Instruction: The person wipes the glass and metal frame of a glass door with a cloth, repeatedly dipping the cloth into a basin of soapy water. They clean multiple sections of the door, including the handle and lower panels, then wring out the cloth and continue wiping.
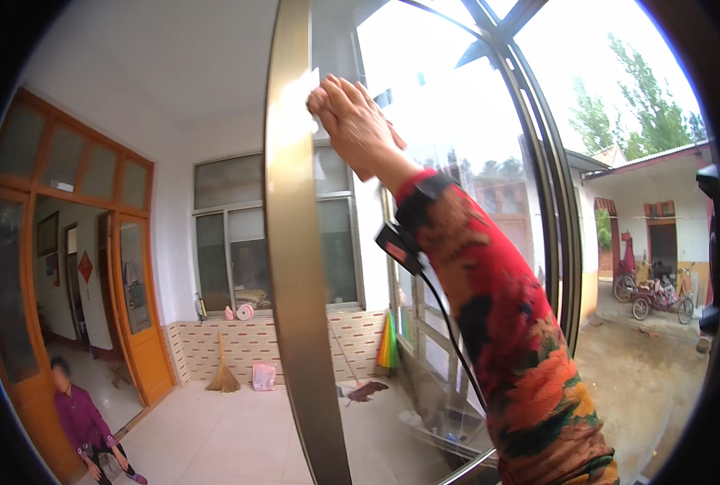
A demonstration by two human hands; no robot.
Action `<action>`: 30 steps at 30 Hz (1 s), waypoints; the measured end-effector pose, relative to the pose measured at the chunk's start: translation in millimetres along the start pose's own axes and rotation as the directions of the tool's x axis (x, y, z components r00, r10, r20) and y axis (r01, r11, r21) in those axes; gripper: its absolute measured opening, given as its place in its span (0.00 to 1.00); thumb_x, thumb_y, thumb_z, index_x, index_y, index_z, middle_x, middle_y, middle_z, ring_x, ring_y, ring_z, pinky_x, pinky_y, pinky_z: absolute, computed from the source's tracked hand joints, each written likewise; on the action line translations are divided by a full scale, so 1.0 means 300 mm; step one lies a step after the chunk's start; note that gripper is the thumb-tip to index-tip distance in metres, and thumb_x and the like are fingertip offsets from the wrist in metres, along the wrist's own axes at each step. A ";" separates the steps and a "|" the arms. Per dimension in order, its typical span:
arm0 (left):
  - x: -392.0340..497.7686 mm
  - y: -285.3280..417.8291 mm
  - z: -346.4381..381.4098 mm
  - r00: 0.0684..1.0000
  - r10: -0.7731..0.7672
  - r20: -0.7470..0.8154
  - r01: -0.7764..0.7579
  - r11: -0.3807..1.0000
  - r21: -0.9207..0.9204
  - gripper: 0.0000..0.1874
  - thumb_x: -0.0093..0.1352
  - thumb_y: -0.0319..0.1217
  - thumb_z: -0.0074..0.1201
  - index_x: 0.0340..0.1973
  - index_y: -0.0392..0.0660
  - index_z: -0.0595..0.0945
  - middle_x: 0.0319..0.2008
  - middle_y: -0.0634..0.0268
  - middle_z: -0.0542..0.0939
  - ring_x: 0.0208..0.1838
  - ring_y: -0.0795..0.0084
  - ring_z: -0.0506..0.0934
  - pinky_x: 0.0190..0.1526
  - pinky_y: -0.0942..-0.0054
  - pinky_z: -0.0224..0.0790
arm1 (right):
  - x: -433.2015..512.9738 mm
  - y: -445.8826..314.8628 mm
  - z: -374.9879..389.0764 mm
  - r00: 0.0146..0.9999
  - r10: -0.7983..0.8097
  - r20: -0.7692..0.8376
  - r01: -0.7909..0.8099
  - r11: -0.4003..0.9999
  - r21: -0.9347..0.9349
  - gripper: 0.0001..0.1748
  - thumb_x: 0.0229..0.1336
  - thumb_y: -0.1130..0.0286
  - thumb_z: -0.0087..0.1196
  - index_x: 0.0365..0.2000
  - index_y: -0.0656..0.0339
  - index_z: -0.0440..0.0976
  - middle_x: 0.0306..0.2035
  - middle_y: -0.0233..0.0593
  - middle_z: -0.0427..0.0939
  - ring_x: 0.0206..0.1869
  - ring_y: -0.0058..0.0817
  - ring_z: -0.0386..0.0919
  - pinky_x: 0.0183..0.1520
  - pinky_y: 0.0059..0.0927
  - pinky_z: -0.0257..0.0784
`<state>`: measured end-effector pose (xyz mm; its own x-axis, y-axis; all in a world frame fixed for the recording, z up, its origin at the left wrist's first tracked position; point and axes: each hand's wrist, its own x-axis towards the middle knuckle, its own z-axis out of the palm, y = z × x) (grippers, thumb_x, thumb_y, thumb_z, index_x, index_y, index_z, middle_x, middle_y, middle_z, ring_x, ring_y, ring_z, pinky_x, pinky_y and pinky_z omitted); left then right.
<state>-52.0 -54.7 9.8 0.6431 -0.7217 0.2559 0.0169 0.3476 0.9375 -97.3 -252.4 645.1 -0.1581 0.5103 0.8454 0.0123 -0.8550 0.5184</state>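
Observation:
My right hand (357, 121) is raised against the window glass, close beside the broad metal frame post (296, 242). Its fingers are bent and pressed together near the post; whether a cloth or anything else lies under them cannot be told. A floral red sleeve (517, 315) covers the arm, and a small black device (399, 247) with a cable sits at the wrist. Behind the hand the glass pane (451, 133) shows bright sky and faint reflections. My left hand is out of view.
A person (84, 418) in a purple top sits low at the left by orange wooden doors (145, 321). A straw broom (222, 370) leans on the tiled wall; a mop (366, 391) lies beyond the post. Dark metal window bars (548, 157) rise at right. Outside stands a tricycle (660, 297).

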 end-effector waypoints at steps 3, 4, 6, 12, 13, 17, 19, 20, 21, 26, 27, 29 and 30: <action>0.022 0.031 -0.004 1.000 -0.009 -0.002 0.009 1.000 -0.030 0.18 0.63 0.40 0.55 0.40 0.36 0.80 0.30 0.60 0.82 0.30 0.67 0.80 0.35 0.71 0.76 | 0.050 0.013 0.004 0.993 0.115 -0.012 -0.115 0.992 -0.042 0.28 0.61 0.58 0.43 0.60 0.57 0.60 0.63 0.45 0.61 0.64 0.51 0.58 0.66 0.55 0.51; 0.030 0.040 -0.003 1.000 -0.012 -0.004 0.012 0.999 -0.031 0.18 0.63 0.40 0.55 0.40 0.36 0.80 0.30 0.60 0.82 0.30 0.67 0.80 0.35 0.71 0.76 | 0.041 0.001 0.001 0.992 0.126 -0.022 -0.127 0.991 -0.041 0.29 0.61 0.58 0.43 0.61 0.56 0.60 0.63 0.45 0.61 0.64 0.50 0.58 0.66 0.55 0.51; 0.043 0.054 0.001 1.000 -0.016 -0.012 0.015 0.999 -0.034 0.19 0.63 0.40 0.55 0.40 0.36 0.80 0.30 0.60 0.82 0.30 0.67 0.80 0.35 0.70 0.76 | 0.017 -0.011 -0.021 0.990 0.143 -0.012 -0.144 0.989 -0.035 0.29 0.62 0.58 0.43 0.62 0.55 0.59 0.64 0.43 0.60 0.65 0.48 0.56 0.66 0.55 0.50; 0.077 0.081 0.024 0.999 -0.033 -0.038 0.031 0.999 -0.037 0.19 0.63 0.41 0.55 0.40 0.37 0.80 0.31 0.60 0.82 0.31 0.67 0.80 0.35 0.70 0.76 | -0.117 0.190 -0.200 0.978 0.201 -0.045 -0.202 0.979 -0.013 0.15 0.66 0.64 0.40 0.50 0.55 0.67 0.56 0.41 0.66 0.63 0.44 0.61 0.65 0.41 0.59; 0.084 0.083 0.031 0.998 -0.030 -0.047 0.029 0.999 -0.036 0.19 0.63 0.41 0.55 0.40 0.37 0.80 0.31 0.60 0.82 0.31 0.67 0.80 0.35 0.70 0.76 | -0.177 0.264 -0.271 0.962 0.270 0.045 -0.267 0.962 -0.053 0.13 0.65 0.68 0.39 0.47 0.54 0.68 0.48 0.42 0.67 0.58 0.44 0.64 0.63 0.40 0.62; 0.094 0.085 0.075 0.996 -0.032 -0.083 0.029 0.999 -0.038 0.20 0.63 0.42 0.55 0.40 0.37 0.80 0.31 0.60 0.82 0.31 0.67 0.80 0.35 0.70 0.76 | -0.400 0.559 -0.480 0.933 0.360 0.024 -0.340 0.899 -0.278 0.19 0.67 0.62 0.36 0.53 0.59 0.68 0.64 0.46 0.61 0.68 0.46 0.56 0.69 0.42 0.53; 0.096 0.084 0.103 0.994 -0.037 -0.101 0.033 0.999 -0.039 0.20 0.63 0.42 0.55 0.40 0.37 0.80 0.31 0.60 0.82 0.31 0.67 0.80 0.35 0.70 0.76 | -0.493 0.702 -0.544 0.804 0.594 -0.030 -0.587 0.786 -0.194 0.27 0.69 0.56 0.38 0.64 0.54 0.59 0.67 0.47 0.59 0.70 0.46 0.53 0.71 0.43 0.48; 0.099 0.083 0.116 0.993 -0.037 -0.110 0.033 0.999 -0.039 0.20 0.63 0.42 0.55 0.40 0.37 0.80 0.31 0.60 0.82 0.31 0.67 0.80 0.35 0.70 0.76 | -0.539 0.768 -0.579 0.811 0.585 -0.019 -0.577 0.793 -0.195 0.26 0.70 0.56 0.38 0.63 0.55 0.61 0.65 0.47 0.61 0.69 0.46 0.55 0.71 0.43 0.49; 0.099 0.082 0.128 0.992 -0.037 -0.120 0.033 0.999 -0.038 0.20 0.63 0.42 0.55 0.40 0.37 0.80 0.31 0.60 0.82 0.31 0.67 0.80 0.36 0.70 0.76 | -0.580 0.826 -0.606 0.820 0.570 -0.049 -0.568 0.801 -0.189 0.26 0.70 0.56 0.38 0.62 0.56 0.62 0.64 0.48 0.63 0.69 0.46 0.56 0.70 0.42 0.50; 0.087 0.080 0.174 0.987 -0.032 -0.159 0.026 0.999 -0.035 0.21 0.63 0.43 0.55 0.40 0.37 0.80 0.31 0.60 0.82 0.32 0.66 0.80 0.36 0.69 0.76 | -0.677 0.948 -0.708 0.791 0.605 -0.092 -0.612 0.773 -0.169 0.21 0.70 0.59 0.38 0.52 0.61 0.69 0.51 0.48 0.74 0.57 0.44 0.71 0.62 0.38 0.63; 0.084 0.078 0.185 0.986 -0.030 -0.163 0.025 0.999 -0.034 0.21 0.63 0.43 0.55 0.40 0.37 0.80 0.31 0.60 0.82 0.32 0.66 0.80 0.36 0.69 0.76 | -0.674 0.931 -0.726 0.742 0.663 -0.105 -0.668 0.715 -0.207 0.20 0.70 0.59 0.39 0.53 0.61 0.69 0.50 0.48 0.74 0.57 0.43 0.71 0.62 0.37 0.63; 0.080 0.076 0.208 0.983 -0.029 -0.179 0.024 0.999 -0.030 0.21 0.63 0.43 0.55 0.40 0.37 0.80 0.31 0.60 0.82 0.32 0.66 0.80 0.36 0.69 0.76 | -0.632 0.865 -0.721 0.759 0.651 -0.034 -0.649 0.750 -0.129 0.18 0.70 0.61 0.39 0.52 0.60 0.69 0.51 0.48 0.74 0.56 0.42 0.72 0.61 0.37 0.64; 0.080 0.074 0.222 0.983 -0.028 -0.182 0.024 0.999 -0.024 0.21 0.63 0.43 0.55 0.40 0.37 0.80 0.31 0.60 0.82 0.32 0.66 0.80 0.36 0.69 0.76 | -0.607 0.815 -0.701 0.821 0.570 -0.017 -0.570 0.822 0.019 0.17 0.70 0.62 0.40 0.52 0.58 0.69 0.51 0.47 0.74 0.56 0.42 0.72 0.61 0.39 0.65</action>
<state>-87.2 -104.1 52.5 0.7711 -0.6099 0.1827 0.0506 0.3449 0.9373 -273.1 -573.9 590.8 -0.1398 -0.0698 0.9877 0.1190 -0.9915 -0.0532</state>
